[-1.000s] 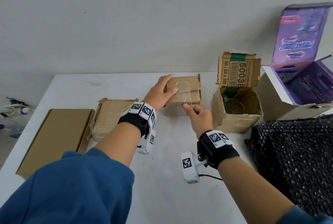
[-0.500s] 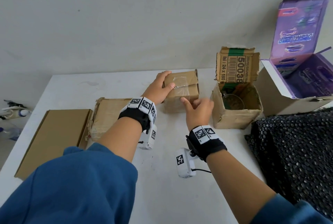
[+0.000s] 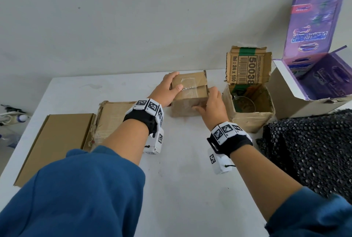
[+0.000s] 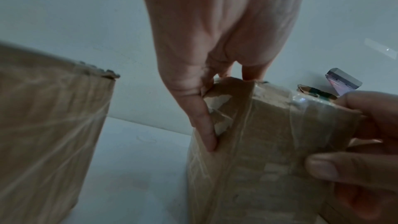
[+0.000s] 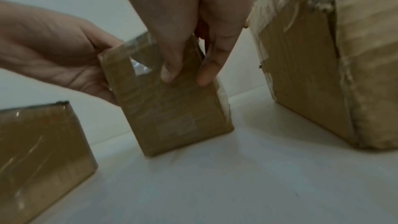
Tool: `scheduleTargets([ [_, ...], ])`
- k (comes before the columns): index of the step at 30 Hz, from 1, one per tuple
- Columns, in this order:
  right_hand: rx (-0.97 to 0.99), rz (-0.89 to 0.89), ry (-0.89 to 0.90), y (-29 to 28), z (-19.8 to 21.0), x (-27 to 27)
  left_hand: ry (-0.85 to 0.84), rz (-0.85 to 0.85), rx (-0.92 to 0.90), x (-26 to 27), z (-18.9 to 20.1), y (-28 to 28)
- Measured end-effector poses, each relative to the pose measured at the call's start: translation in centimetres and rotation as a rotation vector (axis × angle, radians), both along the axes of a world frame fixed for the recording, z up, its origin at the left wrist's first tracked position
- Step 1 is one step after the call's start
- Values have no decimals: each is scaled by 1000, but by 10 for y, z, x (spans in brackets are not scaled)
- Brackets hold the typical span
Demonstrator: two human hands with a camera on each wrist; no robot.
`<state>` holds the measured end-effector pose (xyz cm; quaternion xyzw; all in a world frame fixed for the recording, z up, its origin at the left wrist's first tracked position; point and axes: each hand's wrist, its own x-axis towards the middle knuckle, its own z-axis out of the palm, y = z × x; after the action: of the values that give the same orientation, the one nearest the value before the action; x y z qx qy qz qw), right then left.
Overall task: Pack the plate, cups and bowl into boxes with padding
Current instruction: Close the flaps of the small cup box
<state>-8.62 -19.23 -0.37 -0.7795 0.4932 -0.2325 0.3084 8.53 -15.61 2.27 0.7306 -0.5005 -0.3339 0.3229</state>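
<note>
A small brown cardboard box [image 3: 188, 101], closed and sealed with clear tape, stands on the white table [image 3: 181, 160] between my hands. My left hand [image 3: 174, 82] grips its left top edge, fingers over the far side and thumb on the lid. My right hand [image 3: 206, 99] grips its right front corner, with the thumb on the front face. The right wrist view shows the same box [image 5: 176, 117] with thumb and finger of my right hand [image 5: 187, 76] pressed on its taped face. A clear glass cup [image 3: 243, 103] sits inside the open cardboard box [image 3: 249, 122] just to the right.
A closed taped box [image 3: 112, 120] and a flat brown box [image 3: 55, 141] lie at the left. An open purple box [image 3: 314, 76] stands at the back right. Black bubble wrap [image 3: 314, 151] covers the right edge of the table.
My right hand has let go of the tape strip at the box's front, pressed against the front face, and now holds the right front corner. My left hand has stayed on the box.
</note>
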Motion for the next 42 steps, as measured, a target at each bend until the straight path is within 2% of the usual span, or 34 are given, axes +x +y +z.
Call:
scheduleTargets([
  [2, 19, 33, -5, -1, 1, -2, -4, -2, -5, 0, 0, 1],
  [8, -5, -103, 0, 1, 2, 17, -7, -5, -20, 1, -4, 1],
  [14, -31, -25, 53, -5, -1, 12, -22, -2, -27, 1, -3, 0],
  [19, 102, 54, 50, -19, 9, -2, -8, -14, -28, 1, -3, 1],
  [27, 26, 126, 129, -16, 15, -4, -15, -18, -11, -1, 0, 4],
  [30, 179, 166, 129, -17, 23, -15, 53, 22, -19, -5, 3, 15],
  [33, 386, 165, -12, -12, 35, -24, 39, 71, -102, -14, 5, 29],
  [34, 380, 158, -14, -10, 38, -24, 17, 67, -128, -17, 6, 35],
  [37, 211, 184, 133, 5, 41, -21, -47, 52, -140, -25, 5, 53],
  [39, 147, 167, 124, 17, 40, -24, -82, 65, -135, -29, 0, 65],
  [42, 188, 183, 58, 34, 36, -33, -112, 88, -168, -34, -10, 82],
])
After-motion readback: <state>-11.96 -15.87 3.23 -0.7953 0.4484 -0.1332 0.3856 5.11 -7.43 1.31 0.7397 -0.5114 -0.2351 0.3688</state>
